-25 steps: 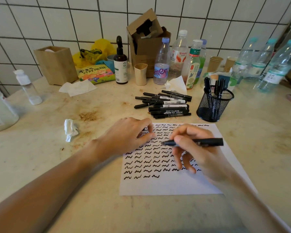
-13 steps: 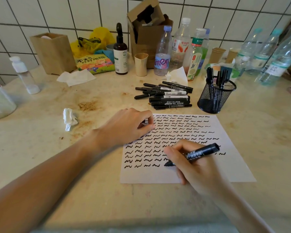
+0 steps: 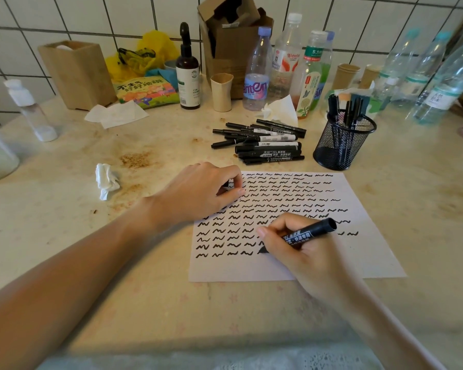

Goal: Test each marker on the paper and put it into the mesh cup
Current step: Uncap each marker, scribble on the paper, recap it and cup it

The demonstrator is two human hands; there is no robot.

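A white paper (image 3: 364, 257) covered in rows of black squiggles lies on the counter. My right hand (image 3: 302, 260) grips a black marker (image 3: 312, 232) with its tip touching the paper at the end of the bottom row. My left hand (image 3: 198, 193) rests on the paper's top left corner, fingers curled, pinching a small black piece that looks like the marker's cap (image 3: 228, 183). Just beyond the paper lies a pile of black markers (image 3: 265, 144). To its right stands the black mesh cup (image 3: 340, 150) with several markers upright in it.
Plastic bottles (image 3: 257, 73), a paper cup (image 3: 222, 92), a dark pump bottle (image 3: 187, 73) and a cardboard box (image 3: 233, 41) line the tiled wall. A wooden box (image 3: 78, 73) stands at the back left. A crumpled tissue (image 3: 106, 180) lies left of my left hand.
My right hand has come down from above the paper's middle to the bottom row, and the marker tip now touches the paper. My left hand has stayed at the corner.
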